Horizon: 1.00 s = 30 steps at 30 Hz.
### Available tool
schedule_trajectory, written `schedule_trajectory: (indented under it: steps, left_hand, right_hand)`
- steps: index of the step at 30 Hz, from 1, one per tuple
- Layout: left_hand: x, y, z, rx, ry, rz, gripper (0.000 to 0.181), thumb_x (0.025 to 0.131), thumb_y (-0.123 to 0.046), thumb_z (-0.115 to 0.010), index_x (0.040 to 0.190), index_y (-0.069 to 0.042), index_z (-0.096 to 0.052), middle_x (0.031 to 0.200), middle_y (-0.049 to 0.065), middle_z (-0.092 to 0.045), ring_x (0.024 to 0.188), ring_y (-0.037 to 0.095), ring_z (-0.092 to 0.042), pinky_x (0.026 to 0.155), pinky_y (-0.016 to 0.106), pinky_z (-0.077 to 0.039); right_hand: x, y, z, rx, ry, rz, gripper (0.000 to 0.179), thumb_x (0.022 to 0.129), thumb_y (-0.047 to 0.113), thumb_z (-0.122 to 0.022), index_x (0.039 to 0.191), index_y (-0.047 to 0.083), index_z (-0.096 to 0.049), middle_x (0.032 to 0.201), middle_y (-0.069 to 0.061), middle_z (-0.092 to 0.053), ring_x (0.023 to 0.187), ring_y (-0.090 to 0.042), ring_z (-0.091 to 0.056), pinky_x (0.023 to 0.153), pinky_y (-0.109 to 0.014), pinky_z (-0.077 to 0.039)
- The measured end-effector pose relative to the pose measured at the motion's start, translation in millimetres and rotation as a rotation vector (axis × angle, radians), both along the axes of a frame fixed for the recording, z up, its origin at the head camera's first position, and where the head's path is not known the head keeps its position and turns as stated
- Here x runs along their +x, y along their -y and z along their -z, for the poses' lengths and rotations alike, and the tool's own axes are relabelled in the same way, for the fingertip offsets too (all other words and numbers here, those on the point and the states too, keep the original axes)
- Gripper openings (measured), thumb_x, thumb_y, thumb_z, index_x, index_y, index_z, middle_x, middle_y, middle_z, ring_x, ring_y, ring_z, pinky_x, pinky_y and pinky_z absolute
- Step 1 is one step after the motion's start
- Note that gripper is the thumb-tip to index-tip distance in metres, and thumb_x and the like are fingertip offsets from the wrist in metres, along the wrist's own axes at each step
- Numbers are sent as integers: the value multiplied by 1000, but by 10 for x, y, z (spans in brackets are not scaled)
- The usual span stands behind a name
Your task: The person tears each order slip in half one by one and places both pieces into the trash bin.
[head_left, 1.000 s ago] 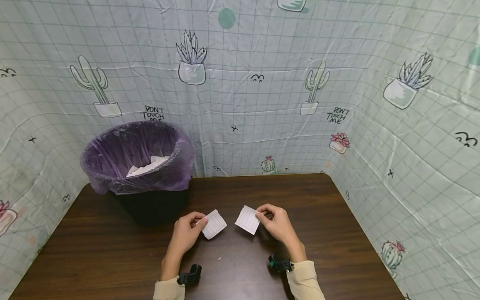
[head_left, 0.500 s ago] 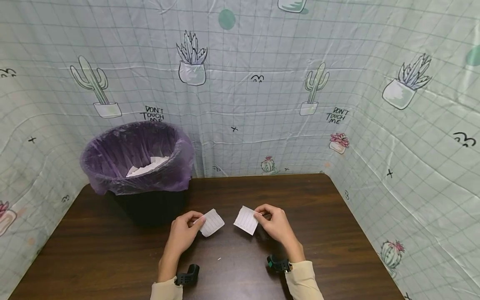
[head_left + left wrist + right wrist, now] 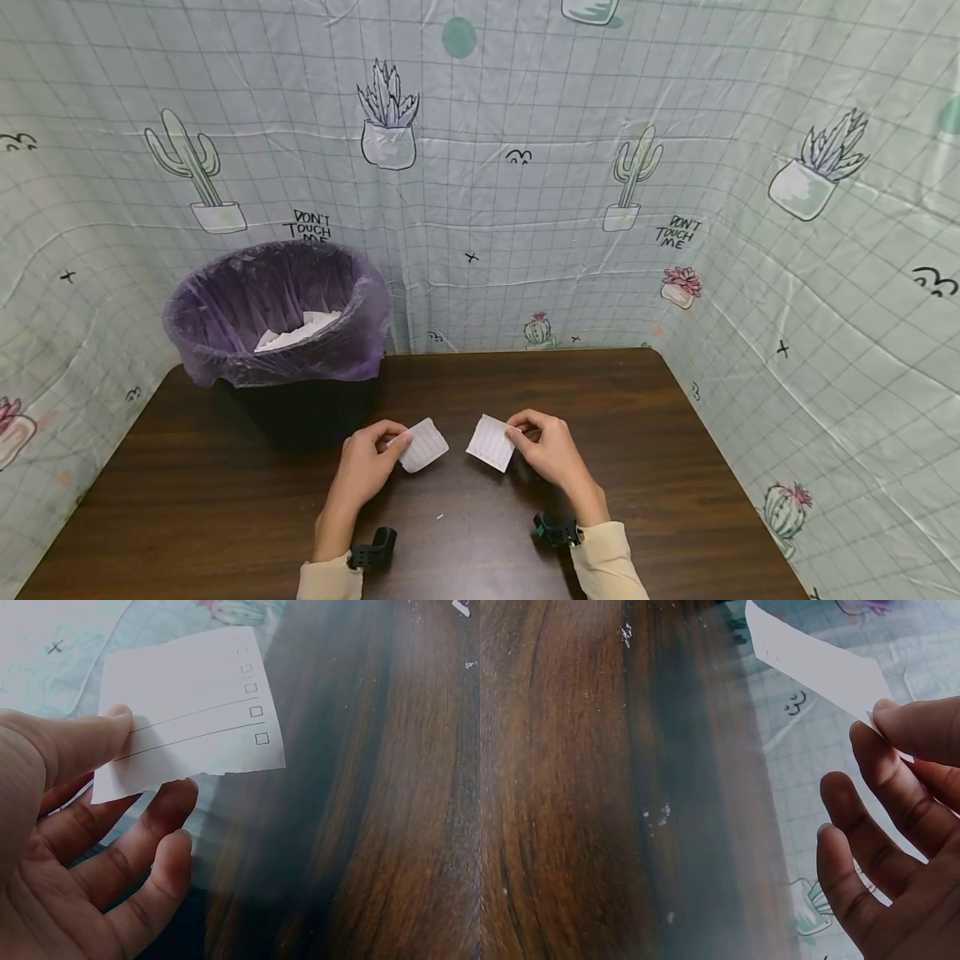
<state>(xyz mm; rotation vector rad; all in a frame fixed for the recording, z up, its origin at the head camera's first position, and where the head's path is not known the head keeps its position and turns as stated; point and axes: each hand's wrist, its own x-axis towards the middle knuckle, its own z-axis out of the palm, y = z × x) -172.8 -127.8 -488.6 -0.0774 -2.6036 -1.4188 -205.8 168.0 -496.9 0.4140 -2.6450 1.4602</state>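
Note:
My left hand (image 3: 365, 467) pinches a lined piece of paper (image 3: 424, 446) between thumb and fingers, above the table. In the left wrist view that paper (image 3: 195, 697) has printed lines, a column of small checkboxes and a ragged torn lower edge. Across a small gap, my right hand (image 3: 553, 452) pinches a second lined piece of paper (image 3: 491, 442) at its right side. Seen from the right wrist, this paper (image 3: 825, 667) looks slightly curved, its face mostly blank from that angle. The two pieces are apart, tilted toward each other.
A black trash bin (image 3: 303, 412) with a purple liner (image 3: 352, 350) stands at the back left of the wooden table (image 3: 600, 392), white paper scraps (image 3: 298, 332) inside it. A tiny white scrap (image 3: 439, 517) lies between the forearms. A printed cloth (image 3: 465, 208) hangs around the table.
Over the last second, my left hand has shifted slightly left with its paper, and my right hand slightly left with its own. Both holds are unchanged; the head view has moved a little.

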Motion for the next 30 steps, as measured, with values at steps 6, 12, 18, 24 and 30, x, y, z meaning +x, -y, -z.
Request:
schedule_trajectory:
  steps: [6,12,18,24,30]
  left_hand:
    - [0,13,-62,-19,18,18,8,94,-11,-75,98,-5,-76,86,5,-73,74,12,-57,67,23,-47]
    - [18,60,-179,-38,24,32,8,94,-11,-74,99,-5,-76,85,5,-71,73,12,-54,65,24,-45]
    - [34,165,-376,-70,-7,45,7,95,-11,-73,99,-6,-75,88,6,-73,72,13,-56,64,24,-46]
    - [39,278,-611,-132,-76,56,8,96,-12,-73,100,-6,-76,87,5,-73,70,12,-56,62,24,-45]
    - [51,379,-866,-175,-180,39,6,95,-12,-74,99,-8,-76,86,4,-74,72,14,-58,66,27,-48]
  right_hand:
    - [-20,-6,-53,5,-23,-18,4,93,10,-75,93,6,-74,79,1,-70,65,-6,-61,65,-22,-51]
    - [-52,22,-151,18,-48,-34,3,94,8,-73,92,10,-75,79,1,-70,66,-6,-60,65,-22,-51]
    - [-117,95,-296,27,-76,-70,5,95,8,-72,92,11,-75,82,-1,-72,67,-8,-63,65,-23,-53]
    - [-227,219,-491,44,-129,-120,6,97,12,-71,95,9,-75,84,-3,-74,68,-10,-64,65,-23,-52]
    - [-333,422,-758,32,-167,-202,5,97,12,-71,98,9,-75,89,-5,-75,70,-13,-66,66,-26,-54]
